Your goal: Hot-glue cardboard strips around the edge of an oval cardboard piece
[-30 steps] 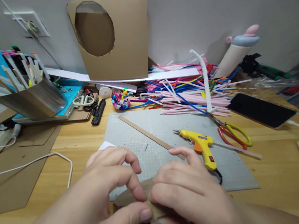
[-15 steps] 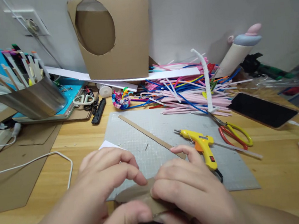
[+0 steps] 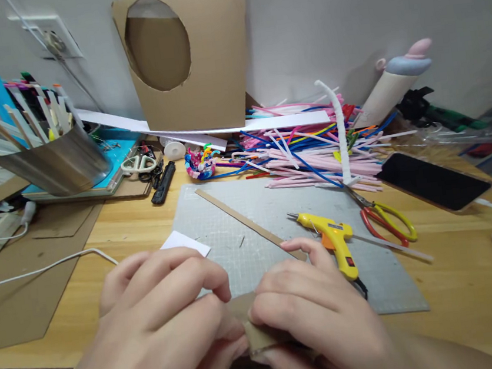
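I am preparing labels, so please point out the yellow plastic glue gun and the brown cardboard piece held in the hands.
Yellow plastic glue gun (image 3: 336, 237), head view: middle of its body.
Brown cardboard piece (image 3: 262, 338), head view: its uncovered part.

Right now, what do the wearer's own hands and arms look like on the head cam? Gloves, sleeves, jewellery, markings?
Left hand and right hand are both bare: no gloves. No sleeve shows on the visible part of the right forearm. No rings, watch, bracelet or clear markings on what's in view. Nails can't be made out well enough to describe.
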